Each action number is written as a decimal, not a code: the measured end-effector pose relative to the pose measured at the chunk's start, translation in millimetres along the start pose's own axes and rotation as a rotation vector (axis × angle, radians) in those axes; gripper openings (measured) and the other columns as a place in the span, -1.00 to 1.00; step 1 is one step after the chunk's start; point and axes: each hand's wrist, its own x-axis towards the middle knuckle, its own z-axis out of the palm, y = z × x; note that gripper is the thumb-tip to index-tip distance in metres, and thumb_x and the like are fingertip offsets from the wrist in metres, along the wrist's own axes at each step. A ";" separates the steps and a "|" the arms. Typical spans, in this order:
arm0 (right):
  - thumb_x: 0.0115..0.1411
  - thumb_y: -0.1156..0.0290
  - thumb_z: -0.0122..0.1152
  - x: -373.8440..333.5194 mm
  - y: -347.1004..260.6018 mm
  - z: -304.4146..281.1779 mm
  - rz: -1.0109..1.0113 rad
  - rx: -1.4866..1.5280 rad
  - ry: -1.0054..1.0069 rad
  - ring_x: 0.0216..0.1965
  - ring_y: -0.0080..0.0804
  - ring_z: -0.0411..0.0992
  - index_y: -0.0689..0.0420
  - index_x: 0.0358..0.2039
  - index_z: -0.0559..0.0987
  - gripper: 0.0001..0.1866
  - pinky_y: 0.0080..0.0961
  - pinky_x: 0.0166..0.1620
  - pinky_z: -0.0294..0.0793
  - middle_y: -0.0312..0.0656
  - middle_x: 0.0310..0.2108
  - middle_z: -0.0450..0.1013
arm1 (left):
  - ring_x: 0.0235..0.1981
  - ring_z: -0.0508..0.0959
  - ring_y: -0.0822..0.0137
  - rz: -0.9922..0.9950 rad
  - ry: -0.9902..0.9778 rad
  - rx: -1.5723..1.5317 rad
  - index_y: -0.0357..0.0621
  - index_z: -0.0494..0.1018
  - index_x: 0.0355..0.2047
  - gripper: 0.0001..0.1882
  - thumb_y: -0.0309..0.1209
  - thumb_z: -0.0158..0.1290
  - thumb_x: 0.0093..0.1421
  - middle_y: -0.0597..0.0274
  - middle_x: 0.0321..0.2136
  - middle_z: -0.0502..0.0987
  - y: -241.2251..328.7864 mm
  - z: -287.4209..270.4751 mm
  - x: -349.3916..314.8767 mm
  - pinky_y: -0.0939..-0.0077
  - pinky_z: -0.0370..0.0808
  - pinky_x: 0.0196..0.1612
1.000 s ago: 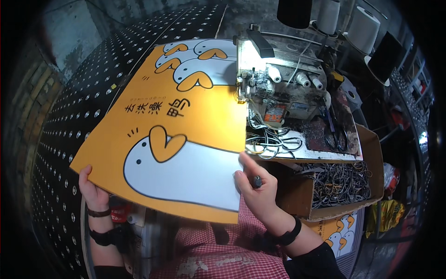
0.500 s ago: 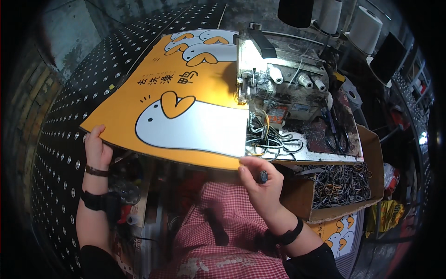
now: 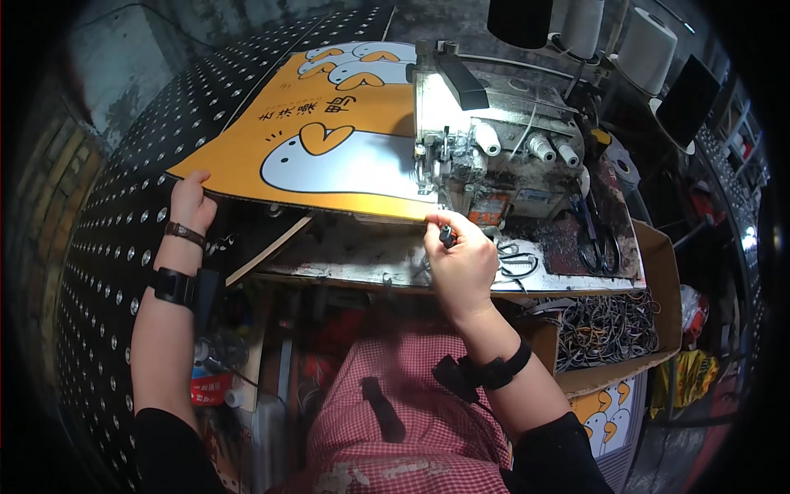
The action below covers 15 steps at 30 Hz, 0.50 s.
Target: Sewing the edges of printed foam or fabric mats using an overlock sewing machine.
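An orange mat [image 3: 239, 148] printed with white cartoon ducks and dark lettering lies under the lit head of an overlock sewing machine [image 3: 518, 123]. Its right edge runs along the needle area. At the mat's near left corner, my left hand [image 3: 192, 204] is closed, thumb on top. My right hand [image 3: 465, 267] pinches the near right corner, just in front of the machine. A small dark cylindrical piece [image 3: 447, 236] pokes out of that same hand; the rest of it is hidden in the palm.
Scissors [image 3: 586, 235] lie right of the machine. A cardboard box [image 3: 662, 272] of dark trimmings stands below the table's right side. Thread cones [image 3: 646, 53] rise behind. A black studded surface [image 3: 123, 239] stretches along the left. Another duck-printed mat [image 3: 609, 420] sits under the box.
The mat has slid away from me along the machine, both hands moving forward with it. More of the white table edge now shows in front; the loose cords there are largely covered by my right hand.
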 end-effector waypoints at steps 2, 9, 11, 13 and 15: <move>-0.06 0.40 0.15 1.1 -6.0 1.4 -0.100 -0.151 0.046 -0.45 -0.19 0.46 0.09 -0.35 0.56 -0.80 -0.41 -0.36 0.43 -0.13 -0.46 0.48 | -0.20 0.47 0.10 -0.003 -0.011 -0.018 -0.50 0.27 -0.19 -0.74 -0.69 -0.18 0.07 -0.05 -0.21 0.40 -2.9 2.2 17.0 0.28 0.44 -0.13; -0.05 0.42 0.14 -12.7 -3.2 8.1 -0.045 0.012 -0.041 -0.44 -0.19 0.47 0.16 -0.24 0.53 -0.70 -0.43 -0.34 0.44 -0.05 -0.41 0.48 | -0.15 0.45 0.16 0.105 -0.013 0.139 -0.41 0.27 -0.14 -0.72 -0.65 -0.14 0.09 0.03 -0.18 0.40 9.3 9.8 8.1 0.30 0.44 -0.14; -0.05 0.44 0.14 -17.0 -1.8 8.0 -0.034 0.075 -0.034 -0.45 -0.20 0.48 0.17 -0.23 0.52 -0.70 -0.46 -0.34 0.44 -0.05 -0.41 0.48 | -0.11 0.42 0.21 0.302 -0.060 0.112 -0.38 0.27 -0.11 -0.70 -0.64 -0.12 0.11 0.06 -0.14 0.39 12.5 11.7 -35.1 0.32 0.40 -0.09; -0.04 0.48 0.13 -20.3 1.2 3.6 0.049 0.179 -0.069 -0.47 -0.31 0.48 0.20 -0.23 0.52 -0.71 -0.53 -0.35 0.43 -0.05 -0.42 0.49 | -0.06 0.38 0.26 0.384 -0.192 0.025 -0.36 0.23 -0.03 -0.66 -0.60 -0.14 0.15 0.07 -0.10 0.37 9.8 25.3 -109.1 0.34 0.34 -0.01; -0.01 0.49 0.13 -23.4 -1.9 -3.6 0.046 0.196 -0.041 -0.46 -0.39 0.47 0.23 -0.23 0.51 -0.72 -0.57 -0.34 0.42 -0.07 -0.43 0.49 | 0.00 0.33 0.18 0.398 -0.205 0.070 -0.35 0.13 0.05 -0.58 -0.46 -0.15 0.19 0.02 0.01 0.25 8.2 26.1 -185.2 0.28 0.30 0.03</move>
